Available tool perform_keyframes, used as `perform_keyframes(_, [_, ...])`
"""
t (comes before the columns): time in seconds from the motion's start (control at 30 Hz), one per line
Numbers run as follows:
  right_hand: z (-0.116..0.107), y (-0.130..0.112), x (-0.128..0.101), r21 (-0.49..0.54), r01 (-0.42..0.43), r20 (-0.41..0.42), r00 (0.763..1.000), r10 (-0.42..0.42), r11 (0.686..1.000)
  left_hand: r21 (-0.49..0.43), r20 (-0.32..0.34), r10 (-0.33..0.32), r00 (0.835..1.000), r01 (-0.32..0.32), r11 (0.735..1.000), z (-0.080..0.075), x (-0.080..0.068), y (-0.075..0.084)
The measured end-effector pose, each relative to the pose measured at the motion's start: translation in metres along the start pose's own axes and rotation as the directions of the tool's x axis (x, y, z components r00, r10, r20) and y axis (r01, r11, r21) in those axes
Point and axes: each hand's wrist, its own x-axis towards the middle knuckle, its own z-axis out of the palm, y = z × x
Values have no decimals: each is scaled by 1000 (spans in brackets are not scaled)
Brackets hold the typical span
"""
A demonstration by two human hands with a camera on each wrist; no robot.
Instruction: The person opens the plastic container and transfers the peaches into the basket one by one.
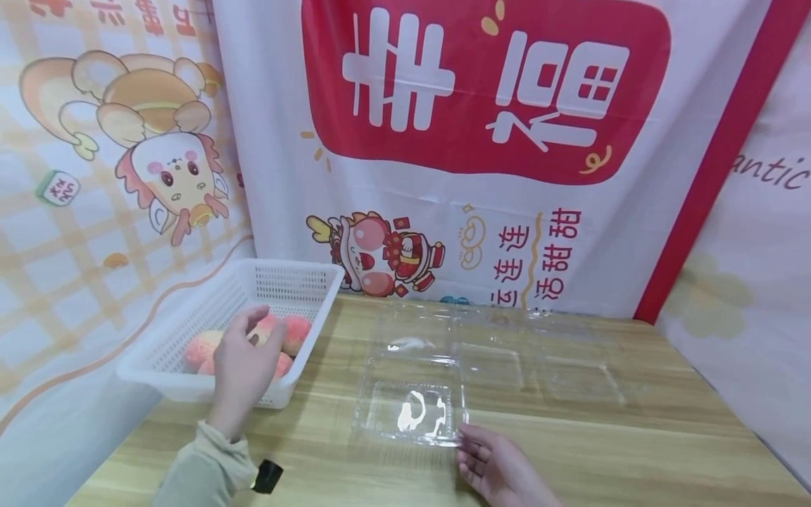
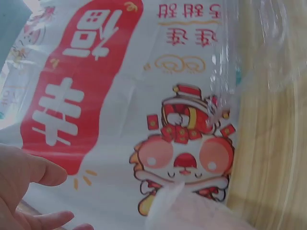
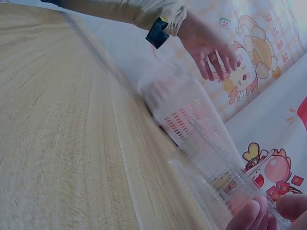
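Note:
My left hand point(image 1: 243, 362) hovers over a white plastic basket point(image 1: 319, 320), thumb and fingers spread apart with nothing between them. Inside the basket lie several pink and pale-yellow peaches point(image 1: 296, 334), partly hidden by that hand. In the right wrist view the left hand point(image 3: 204, 45) appears above the basket's rim. A clear plastic box point(image 1: 374, 405) stands on the table near the middle. Its near right corner is pinched by my right hand point(image 1: 500, 468), whose thumb and fingers point(image 3: 247, 215) also show in the right wrist view.
More clear plastic boxes point(image 1: 491, 362) stand behind and to the right of the nearest one. The wood-grain table point(image 1: 602, 451) meets a printed cloth point(image 1: 272, 176) at the back. Another patterned cloth point(image 1: 95, 246) hangs along the left, close to the basket.

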Motion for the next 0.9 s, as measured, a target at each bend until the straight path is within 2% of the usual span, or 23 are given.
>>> perform_keyframes(0.1, [1,0,0,1,1,3,1000,-1,1000,-41,33,-1,999,2,999,7,-8,7])
perform_keyframes(0.3, [5,-2,0,-3,-6,-13,1000,6,1000,-113,125,-46,991,60,992,19,-27,19])
perform_keyframes(0.6, [1,-12,-2,-1,38,-99,994,-38,999,-202,243,29,970,21,979,47,-50,28])
perform_keyframes(0.73, [-6,-16,-2,-6,65,-122,990,-66,998,-247,261,49,964,18,969,57,-54,29])
perform_keyframes(0.9, [-13,-23,-2,-29,95,-154,983,-98,995,-256,278,58,959,16,966,63,-56,29])
